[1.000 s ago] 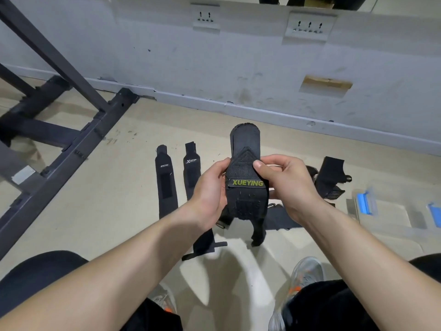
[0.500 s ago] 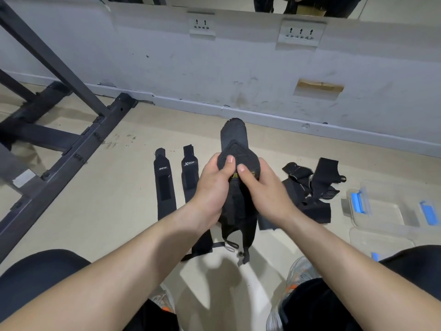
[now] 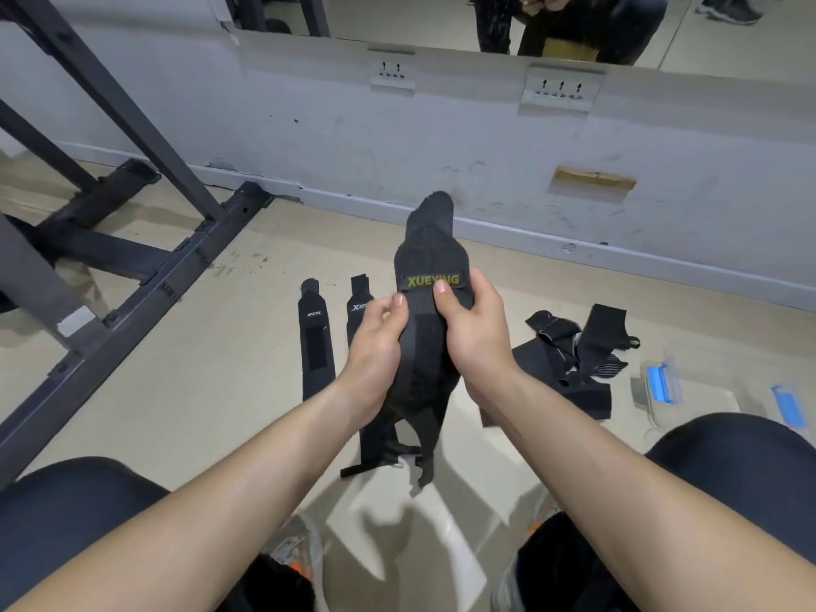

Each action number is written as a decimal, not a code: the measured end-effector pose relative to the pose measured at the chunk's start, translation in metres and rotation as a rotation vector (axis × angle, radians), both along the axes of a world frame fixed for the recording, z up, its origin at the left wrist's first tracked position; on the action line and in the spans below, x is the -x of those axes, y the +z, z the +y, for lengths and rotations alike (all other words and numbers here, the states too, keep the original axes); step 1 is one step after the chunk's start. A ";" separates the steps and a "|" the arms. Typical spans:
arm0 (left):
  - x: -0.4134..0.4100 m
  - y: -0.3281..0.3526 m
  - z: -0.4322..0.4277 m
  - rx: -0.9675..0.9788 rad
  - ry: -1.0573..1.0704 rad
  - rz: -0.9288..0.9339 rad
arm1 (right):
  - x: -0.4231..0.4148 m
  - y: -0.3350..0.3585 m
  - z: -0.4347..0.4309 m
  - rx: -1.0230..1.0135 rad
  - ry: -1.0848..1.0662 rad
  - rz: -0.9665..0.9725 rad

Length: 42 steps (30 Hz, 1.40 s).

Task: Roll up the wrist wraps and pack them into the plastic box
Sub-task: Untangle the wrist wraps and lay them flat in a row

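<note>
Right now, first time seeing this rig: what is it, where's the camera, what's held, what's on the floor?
No robot: a person's two bare hands, filmed by one head-worn wide-angle camera looking forward and down. The left hand and the right hand both grip a black wrist wrap labelled XUEYING, held above the floor. On the floor: two flat wraps side by side, a loose pile of wraps to the right, and a clear plastic box with blue latches far right.

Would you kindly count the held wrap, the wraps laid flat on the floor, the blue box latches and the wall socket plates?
Held wrap: 1
Flat wraps: 2
Blue latches: 2
Socket plates: 2
Total: 7
Heaped wraps: too tangled to count.
</note>
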<state>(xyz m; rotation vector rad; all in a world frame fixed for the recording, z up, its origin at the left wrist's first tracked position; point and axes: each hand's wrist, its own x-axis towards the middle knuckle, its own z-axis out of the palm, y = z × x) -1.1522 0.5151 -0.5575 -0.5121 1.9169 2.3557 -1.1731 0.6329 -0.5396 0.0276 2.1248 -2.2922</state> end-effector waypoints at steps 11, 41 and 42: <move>-0.052 -0.047 -0.064 0.218 -0.142 -0.079 | 0.028 0.001 -0.082 0.116 0.071 -0.215; 0.004 -0.390 -0.306 0.002 0.465 -0.772 | 0.281 -0.353 -0.406 -0.259 0.344 -0.518; 0.006 -0.396 -0.308 0.000 0.494 -0.790 | 0.279 -0.362 -0.404 -0.376 0.318 -0.517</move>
